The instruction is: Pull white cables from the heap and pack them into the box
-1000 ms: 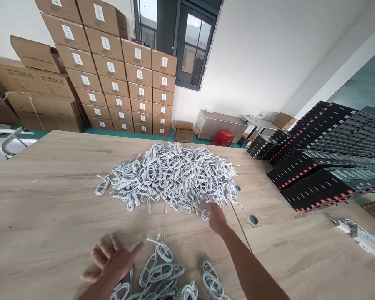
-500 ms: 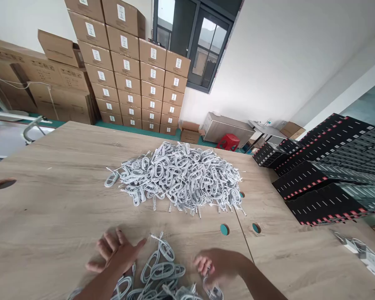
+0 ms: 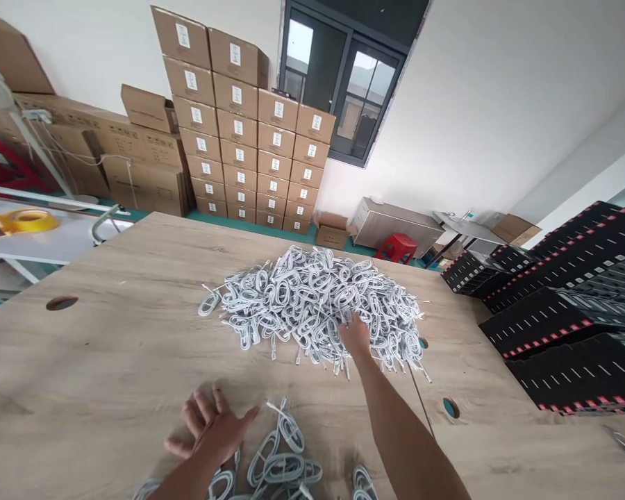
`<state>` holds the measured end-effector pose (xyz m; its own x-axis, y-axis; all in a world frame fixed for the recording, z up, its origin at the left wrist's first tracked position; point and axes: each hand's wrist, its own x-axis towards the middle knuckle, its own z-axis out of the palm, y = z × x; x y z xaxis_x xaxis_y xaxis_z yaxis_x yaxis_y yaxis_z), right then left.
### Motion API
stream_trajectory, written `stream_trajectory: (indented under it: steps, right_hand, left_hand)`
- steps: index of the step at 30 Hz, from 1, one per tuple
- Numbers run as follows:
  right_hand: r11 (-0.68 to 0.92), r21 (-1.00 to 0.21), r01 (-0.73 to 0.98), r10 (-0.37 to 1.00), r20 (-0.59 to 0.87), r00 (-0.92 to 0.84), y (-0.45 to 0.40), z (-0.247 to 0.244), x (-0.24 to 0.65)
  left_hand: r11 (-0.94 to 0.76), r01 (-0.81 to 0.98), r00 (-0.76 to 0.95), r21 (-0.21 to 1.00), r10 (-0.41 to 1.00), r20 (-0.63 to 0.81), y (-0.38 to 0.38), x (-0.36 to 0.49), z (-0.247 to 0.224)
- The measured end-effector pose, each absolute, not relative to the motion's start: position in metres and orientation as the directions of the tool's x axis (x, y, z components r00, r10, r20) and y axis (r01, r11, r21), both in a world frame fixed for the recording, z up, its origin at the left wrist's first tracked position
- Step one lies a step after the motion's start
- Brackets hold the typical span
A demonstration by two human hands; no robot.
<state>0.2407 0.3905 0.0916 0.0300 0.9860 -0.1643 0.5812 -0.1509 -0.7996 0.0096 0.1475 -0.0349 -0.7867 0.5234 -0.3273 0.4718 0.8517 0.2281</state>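
White coiled cables (image 3: 312,305): one large heap at mid-table on a wood-grain table (image 3: 109,347); a smaller bundle (image 3: 284,462) lies at the near edge of view. Head view: right hand (image 3: 355,335) at the heap's near side, fingers down among the coils; pinch cannot be told. Left hand (image 3: 212,427) spread, fingers apart, on the table just beside the smaller bundle. Beyond the table: stacked cardboard cartons (image 3: 237,125). At right: black red-edged boxes (image 3: 567,326).
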Motion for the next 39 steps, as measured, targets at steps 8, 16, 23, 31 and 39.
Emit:
stream_trajectory:
  steps: [8,16,23,31,39]
  right_hand:
    - [-0.222,-0.881,0.417,0.974,-0.224,0.045,0.388,0.085,0.269]
    - [0.022,-0.685,0.728,0.994,-0.065,-0.091,0.374,0.078,0.241]
    - [-0.104,-0.730,0.675,0.995,-0.085,0.061,0.374,0.111,0.300]
    - [-0.207,-0.825,0.526,0.790,-0.458,-0.408,0.275,0.114,0.338]
    - [0.113,-0.632,0.767,0.855,-0.331,-0.398,0.325,0.143,0.268]
  left_hand:
    - [0.857,0.466,-0.785,0.220,0.515,-0.343,0.147,0.011,-0.032]
    - [0.834,0.481,-0.779,0.269,0.548,-0.306,0.146,0.008,-0.041]
    - [0.856,0.476,-0.781,0.199,0.516,-0.351,0.148,0.013,-0.032]
    - [0.857,0.476,-0.774,0.195,0.514,-0.370,0.148,0.014,-0.025]
    - [0.863,0.466,-0.775,0.197,0.505,-0.380,0.148,0.016,-0.023]
